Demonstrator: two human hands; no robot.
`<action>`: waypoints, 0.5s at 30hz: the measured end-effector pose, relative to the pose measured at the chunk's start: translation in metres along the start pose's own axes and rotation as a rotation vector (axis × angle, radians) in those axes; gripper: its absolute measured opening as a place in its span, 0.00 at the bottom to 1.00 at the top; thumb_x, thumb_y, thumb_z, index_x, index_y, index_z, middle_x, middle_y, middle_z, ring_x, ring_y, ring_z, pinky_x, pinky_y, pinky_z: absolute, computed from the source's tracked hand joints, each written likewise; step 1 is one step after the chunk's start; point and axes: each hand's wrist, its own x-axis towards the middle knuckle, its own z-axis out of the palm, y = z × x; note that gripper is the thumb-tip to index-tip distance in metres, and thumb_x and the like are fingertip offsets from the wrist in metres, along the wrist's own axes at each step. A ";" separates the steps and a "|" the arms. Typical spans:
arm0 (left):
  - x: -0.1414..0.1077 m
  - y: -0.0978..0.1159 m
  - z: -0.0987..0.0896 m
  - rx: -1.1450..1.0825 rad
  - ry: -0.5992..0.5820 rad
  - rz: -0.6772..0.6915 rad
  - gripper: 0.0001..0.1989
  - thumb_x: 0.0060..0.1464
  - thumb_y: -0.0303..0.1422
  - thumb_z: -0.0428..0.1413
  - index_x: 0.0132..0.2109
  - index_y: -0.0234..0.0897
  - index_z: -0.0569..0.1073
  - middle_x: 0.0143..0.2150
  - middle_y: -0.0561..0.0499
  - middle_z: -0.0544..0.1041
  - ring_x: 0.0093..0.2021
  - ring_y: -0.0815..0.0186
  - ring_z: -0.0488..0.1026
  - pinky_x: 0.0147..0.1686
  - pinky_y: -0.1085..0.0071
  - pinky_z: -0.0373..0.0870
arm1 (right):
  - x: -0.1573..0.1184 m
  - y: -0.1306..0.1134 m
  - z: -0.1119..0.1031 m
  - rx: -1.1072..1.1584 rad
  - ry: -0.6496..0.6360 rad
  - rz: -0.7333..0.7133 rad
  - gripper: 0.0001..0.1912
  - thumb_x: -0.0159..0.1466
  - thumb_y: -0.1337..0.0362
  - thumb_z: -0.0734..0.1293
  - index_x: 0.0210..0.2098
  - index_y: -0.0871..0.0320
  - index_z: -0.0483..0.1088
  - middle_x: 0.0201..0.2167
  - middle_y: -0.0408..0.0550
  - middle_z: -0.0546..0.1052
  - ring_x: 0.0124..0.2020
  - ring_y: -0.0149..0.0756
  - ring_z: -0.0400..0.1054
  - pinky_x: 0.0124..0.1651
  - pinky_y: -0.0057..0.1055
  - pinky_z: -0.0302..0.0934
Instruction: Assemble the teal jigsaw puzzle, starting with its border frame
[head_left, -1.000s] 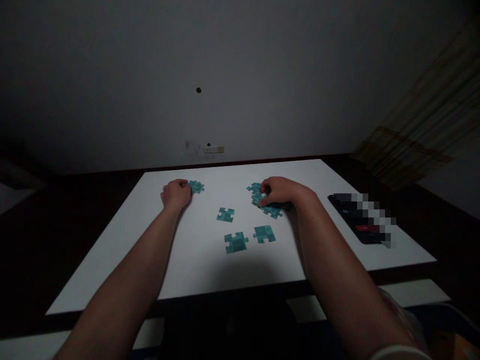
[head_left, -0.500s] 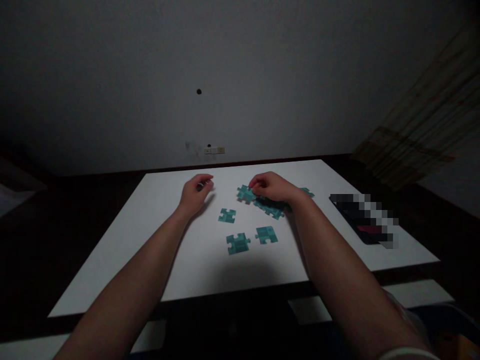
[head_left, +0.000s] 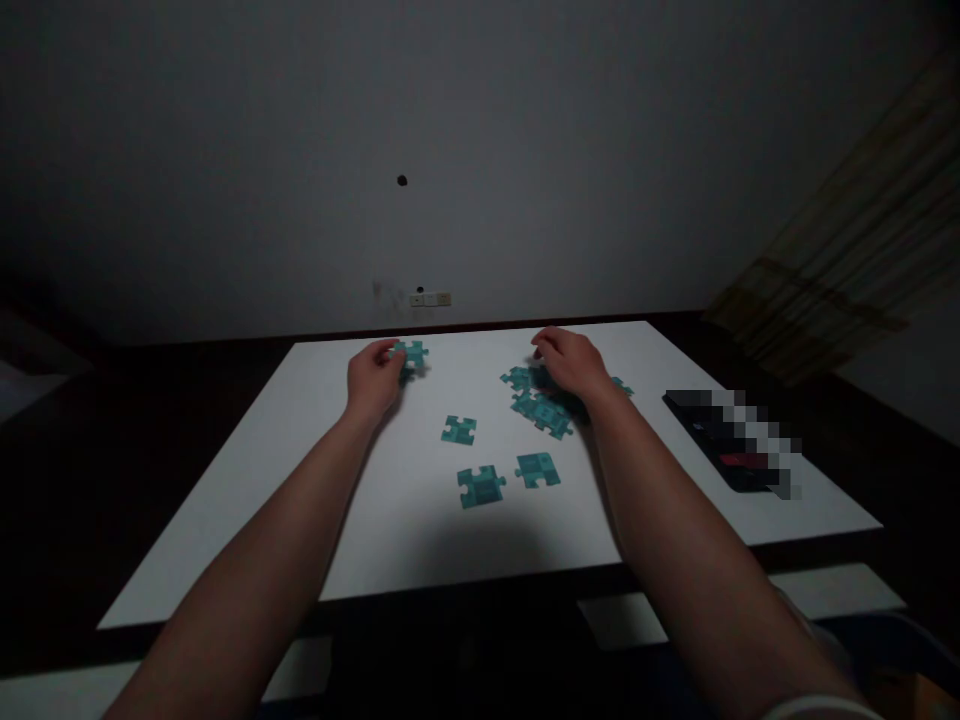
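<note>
My left hand (head_left: 373, 382) is closed on a teal jigsaw puzzle piece (head_left: 414, 353), pinched between thumb and fingers above the far left part of the white table. A small shadow lies just under that piece. Over the back of a heap of teal puzzle pieces (head_left: 545, 412) hovers my right hand (head_left: 574, 360), fingers loosely bent and apart, with nothing visible in them. It hides part of the heap. Nearer to me lie three separate pieces: one puzzle piece in the middle (head_left: 460, 431), a front left piece (head_left: 481, 486) and a front right piece (head_left: 538, 470).
A dark flat object (head_left: 720, 445), partly pixelated, rests on the right side of the white table (head_left: 247, 500). Behind the table stands a grey wall with sockets (head_left: 430, 299). A curtain (head_left: 817, 290) hangs at the right.
The puzzle piece that my right hand held has passed to my left hand, which has shifted slightly left. My right hand has moved right and away from me, over the heap.
</note>
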 end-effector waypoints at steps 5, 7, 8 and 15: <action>0.012 -0.015 -0.015 0.273 0.133 -0.028 0.11 0.61 0.38 0.69 0.51 0.44 0.86 0.41 0.43 0.86 0.46 0.47 0.84 0.56 0.47 0.78 | 0.002 0.020 -0.003 -0.228 -0.167 -0.030 0.17 0.74 0.65 0.68 0.54 0.57 0.89 0.58 0.61 0.88 0.61 0.56 0.81 0.62 0.42 0.70; 0.011 -0.013 -0.017 0.406 0.132 -0.063 0.13 0.63 0.36 0.68 0.54 0.45 0.86 0.47 0.40 0.88 0.55 0.42 0.84 0.61 0.42 0.76 | 0.002 0.022 0.000 -0.282 -0.248 -0.059 0.17 0.70 0.64 0.73 0.55 0.59 0.89 0.58 0.63 0.88 0.60 0.57 0.81 0.64 0.42 0.71; 0.009 -0.010 -0.017 0.480 0.118 -0.094 0.15 0.64 0.36 0.67 0.57 0.45 0.85 0.51 0.39 0.89 0.60 0.40 0.83 0.64 0.39 0.74 | 0.002 0.022 0.001 -0.302 -0.277 -0.066 0.19 0.68 0.64 0.74 0.55 0.60 0.89 0.58 0.64 0.88 0.60 0.58 0.81 0.64 0.42 0.71; 0.006 0.004 -0.015 0.765 -0.034 -0.313 0.25 0.69 0.40 0.62 0.70 0.40 0.80 0.69 0.31 0.83 0.75 0.32 0.72 0.71 0.36 0.68 | 0.002 0.022 -0.001 -0.087 -0.263 0.007 0.14 0.62 0.67 0.77 0.47 0.60 0.88 0.47 0.59 0.89 0.48 0.50 0.82 0.54 0.38 0.74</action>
